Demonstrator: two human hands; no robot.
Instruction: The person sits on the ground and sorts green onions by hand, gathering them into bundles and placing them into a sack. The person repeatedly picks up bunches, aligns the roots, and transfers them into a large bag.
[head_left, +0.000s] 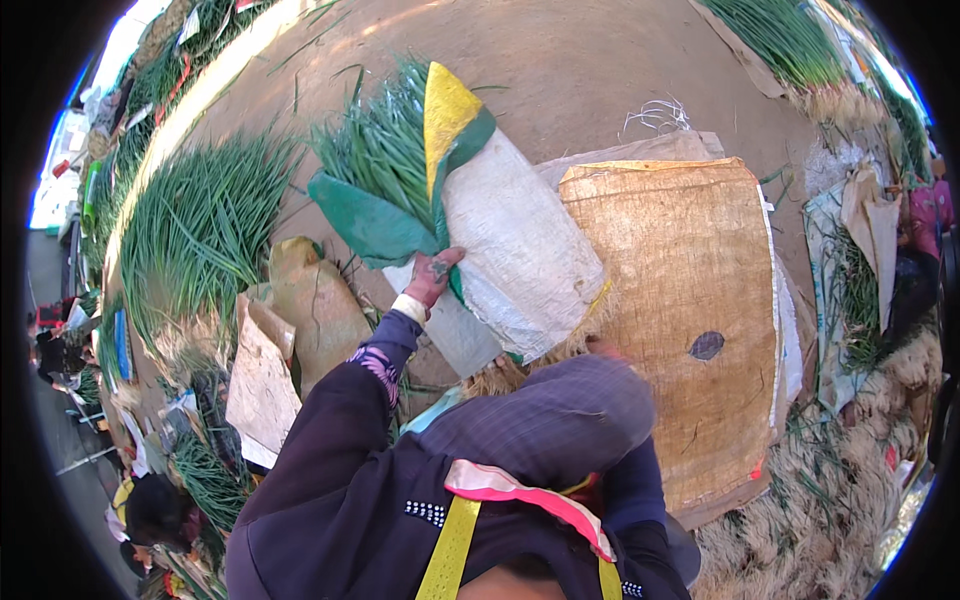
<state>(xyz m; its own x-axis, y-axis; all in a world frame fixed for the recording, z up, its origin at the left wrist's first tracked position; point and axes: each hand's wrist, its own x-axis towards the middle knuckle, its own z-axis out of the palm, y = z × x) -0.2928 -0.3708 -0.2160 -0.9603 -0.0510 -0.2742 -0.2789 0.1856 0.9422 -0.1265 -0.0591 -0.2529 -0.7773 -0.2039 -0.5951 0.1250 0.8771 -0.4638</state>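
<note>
My left hand (433, 277), in a dark sleeve, grips the edge of a green sheet (375, 219) beside a bundle of green onions (390, 142). Around the bundle, a white woven plastic sack (521, 247) lies over its right side, with a yellow and green flap (450, 120) folded at the top. Pale roots (574, 341) stick out at the lower end. My right hand is mostly hidden behind my raised knee (600, 405); a blurred bit of skin (604, 349) shows near the roots, and its grip cannot be seen.
Flat tan woven sacks (667, 262) lie stacked at the right, with a dark patch. A large heap of green onions (202, 232) stands left, near folded brown sacking (311, 307). More rooted onions (825, 480) lie lower right. People (161, 510) are at the far left.
</note>
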